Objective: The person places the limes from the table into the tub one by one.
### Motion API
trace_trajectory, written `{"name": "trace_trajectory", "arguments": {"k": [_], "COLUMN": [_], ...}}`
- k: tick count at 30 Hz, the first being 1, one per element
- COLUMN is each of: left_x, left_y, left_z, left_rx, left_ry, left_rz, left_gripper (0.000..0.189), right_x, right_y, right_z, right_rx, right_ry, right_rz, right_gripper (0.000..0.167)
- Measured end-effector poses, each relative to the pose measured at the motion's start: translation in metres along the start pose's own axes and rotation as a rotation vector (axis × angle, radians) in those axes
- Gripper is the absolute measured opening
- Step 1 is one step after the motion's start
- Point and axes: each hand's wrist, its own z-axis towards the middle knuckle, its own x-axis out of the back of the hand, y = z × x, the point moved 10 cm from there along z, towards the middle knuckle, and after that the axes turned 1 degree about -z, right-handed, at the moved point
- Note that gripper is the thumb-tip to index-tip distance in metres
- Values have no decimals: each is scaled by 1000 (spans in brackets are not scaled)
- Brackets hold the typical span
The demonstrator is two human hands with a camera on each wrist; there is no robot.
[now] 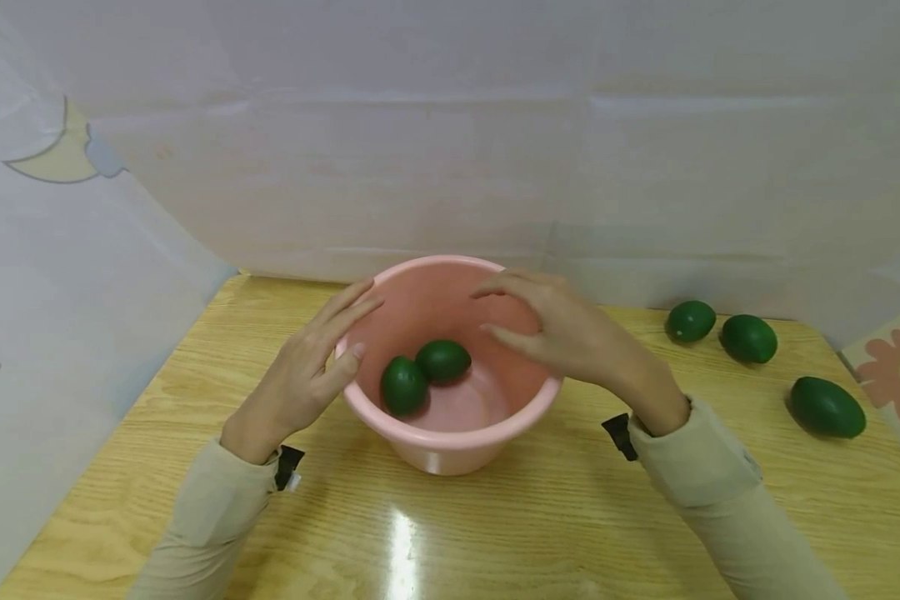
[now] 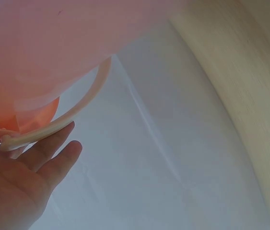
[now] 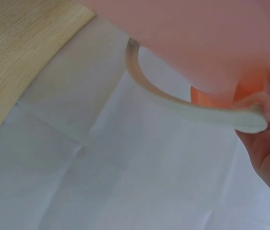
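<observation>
A pink bucket (image 1: 450,437) stands upright on the table with two dark green avocados, one (image 1: 403,387) at the left and one (image 1: 443,362) beside it, lying inside. My left hand (image 1: 300,375) is at the bucket's left rim, fingers fairly straight and thumb by the rim. Over the right rim reaches my right hand (image 1: 570,329), fingers loosely bent above the inside and thumb apart from them. The bucket's pale handle (image 2: 84,103) curves close to the left fingertips in the left wrist view. In the right wrist view, the handle's end (image 3: 250,120) overlaps the right hand.
Three more avocados lie on the wooden table (image 1: 532,533) at the right: one (image 1: 691,322) near the back, another (image 1: 748,338) close by, and one (image 1: 827,407) nearer the right edge. A pale wall covering (image 1: 450,167) rises behind the table.
</observation>
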Motion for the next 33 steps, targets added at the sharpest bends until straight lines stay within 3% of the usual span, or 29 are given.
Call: {"name": "trace_trajectory", "arguments": {"k": [21,33], "left_x": [1,1], "left_y": [0,0], "left_z": [0,1], "left_rx": [5,-4], "left_ry": [10,10], "left_rz": [13,11], "left_gripper": [56,56], "right_x": [34,48], "right_y": [15,32], "right_z": [-23,-38], "right_rx": [40,16], "right_ry": [143,222], "right_rz": [4,-34], "right_gripper": [35,40]}}
